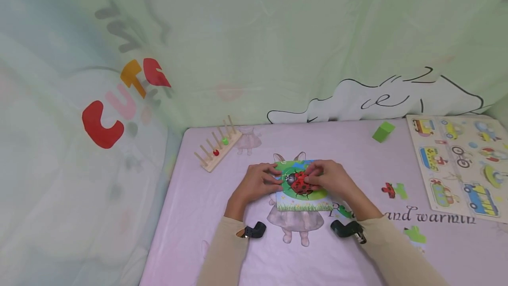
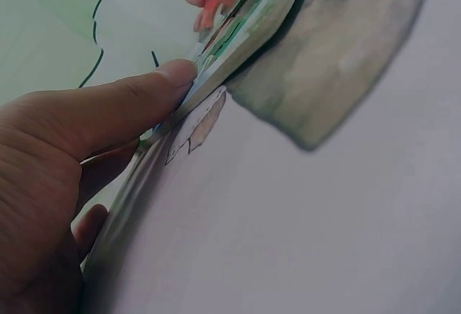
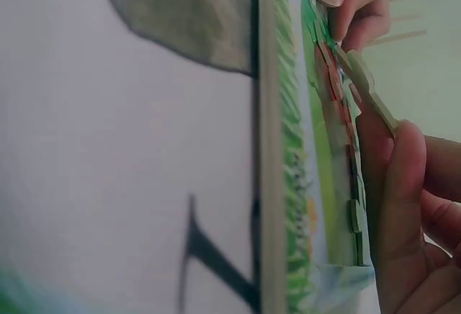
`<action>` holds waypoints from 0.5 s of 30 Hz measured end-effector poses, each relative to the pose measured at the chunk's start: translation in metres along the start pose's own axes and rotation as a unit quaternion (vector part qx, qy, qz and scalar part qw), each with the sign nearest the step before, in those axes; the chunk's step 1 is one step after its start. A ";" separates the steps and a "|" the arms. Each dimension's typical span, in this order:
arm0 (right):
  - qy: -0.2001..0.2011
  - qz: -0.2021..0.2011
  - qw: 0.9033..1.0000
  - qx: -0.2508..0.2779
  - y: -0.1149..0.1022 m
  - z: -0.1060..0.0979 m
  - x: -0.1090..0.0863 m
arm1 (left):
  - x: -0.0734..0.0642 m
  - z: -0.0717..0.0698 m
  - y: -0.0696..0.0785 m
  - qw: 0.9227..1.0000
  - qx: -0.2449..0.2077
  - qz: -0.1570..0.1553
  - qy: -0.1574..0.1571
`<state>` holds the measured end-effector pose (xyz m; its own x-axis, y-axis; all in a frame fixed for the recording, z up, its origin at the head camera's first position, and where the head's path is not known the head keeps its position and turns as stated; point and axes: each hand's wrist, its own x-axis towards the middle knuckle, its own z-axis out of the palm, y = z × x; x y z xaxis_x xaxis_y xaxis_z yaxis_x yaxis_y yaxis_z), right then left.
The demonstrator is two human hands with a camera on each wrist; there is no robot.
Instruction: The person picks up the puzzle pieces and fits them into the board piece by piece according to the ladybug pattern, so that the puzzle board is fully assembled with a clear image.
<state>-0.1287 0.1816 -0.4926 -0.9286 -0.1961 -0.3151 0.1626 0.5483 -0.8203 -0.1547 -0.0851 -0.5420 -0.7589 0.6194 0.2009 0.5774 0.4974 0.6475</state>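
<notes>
- The ladybug puzzle [image 1: 285, 203] lies on the desk [image 1: 178, 242] between the two hands, its grassy printed strip toward the near side.
- The left hand [image 1: 259, 182] holds the puzzle at its left side, fingers curved, the thumb touching the edge.
- The right hand [image 1: 331, 179] is over the right part of the puzzle, thumb and fingers pinching a thin puzzle piece [image 3: 373, 92], which stands tilted in the right wrist view; its printed face cannot be made out there.
- Right of the puzzle lie a red piece [image 1: 388, 190] and a green piece [image 1: 401, 191] side by side.
- Nearer, on the right, lies another green piece [image 1: 415, 234]; one more [image 1: 344, 210] sits just beside the right wrist.
- A green block [image 1: 383, 132] is at the far right, near a large picture board [image 1: 456, 174] printed with vehicles.
- At the far left stands a wooden peg rack [image 1: 229, 146] with a red bead [image 1: 216, 152] and a green bead [image 1: 225, 141].
- Both sleeves [image 1: 224, 248] are beige.
</notes>
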 end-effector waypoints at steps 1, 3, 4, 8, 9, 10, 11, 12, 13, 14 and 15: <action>0.001 0.003 1.000 0.000 0.001 0.001 0.001 | 0.000 0.000 0.000 1.000 0.000 -0.001 -0.001; 0.005 0.008 1.000 0.001 0.002 0.004 0.002 | 0.000 0.000 0.001 1.000 -0.003 -0.003 -0.003; 0.008 0.011 1.000 0.002 0.003 0.005 0.002 | 0.000 0.000 0.001 1.000 -0.003 -0.004 -0.004; 0.022 0.007 0.999 -0.025 0.002 0.008 0.003 | 0.000 -0.001 0.002 1.000 -0.002 -0.008 -0.005; 0.027 0.005 0.999 -0.035 0.002 0.008 0.003 | 0.000 -0.001 0.002 1.000 0.000 -0.011 -0.005; 0.033 0.003 0.998 -0.047 0.001 0.008 0.003 | 0.000 -0.001 0.002 1.000 0.002 -0.013 -0.005; 0.038 0.001 0.998 -0.057 0.000 0.009 0.003 | 0.000 -0.001 0.002 1.000 0.003 -0.016 -0.006; 0.044 0.001 0.997 -0.064 0.000 0.009 0.003 | 0.000 -0.001 0.003 1.000 0.005 -0.018 -0.007; 0.048 0.001 0.996 -0.070 -0.001 0.009 0.002 | 0.000 -0.001 0.003 1.000 0.008 -0.021 -0.008; 0.050 0.002 0.996 -0.072 -0.002 0.009 0.002 | 0.000 -0.001 0.003 1.000 0.009 -0.024 -0.009; 0.050 0.003 0.996 -0.069 -0.002 0.009 0.002 | 0.000 -0.001 0.003 1.000 0.009 -0.025 -0.009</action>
<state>-0.1281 0.1726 -0.4959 -0.9573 -0.1141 -0.2657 0.1276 0.6578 -0.7423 -0.1532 -0.0844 -0.5388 -0.7816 0.6043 0.1548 0.5441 0.5392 0.6428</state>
